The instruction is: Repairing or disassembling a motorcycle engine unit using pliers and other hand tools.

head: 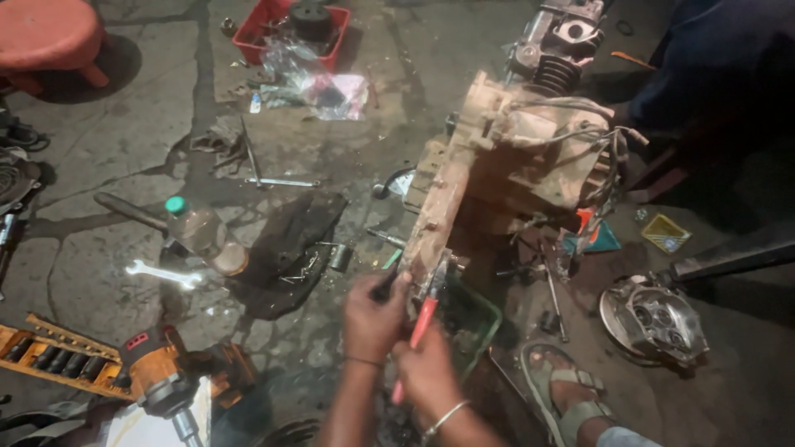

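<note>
A person's left hand (pixel 374 314) clenched a dark tool against the engine casing (pixel 505 165); the right hand (pixel 426 368) gripped red-handled pliers (pixel 424 319), apparently mid-disassembly, next needing firm, steady leverage.

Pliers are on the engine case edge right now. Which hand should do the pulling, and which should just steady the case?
Probably the right. The right hand grips the red-handled pliers, whose nose meets the lower edge of the engine case. The left hand is closed on a dark tool against that edge, placed to brace.
</note>
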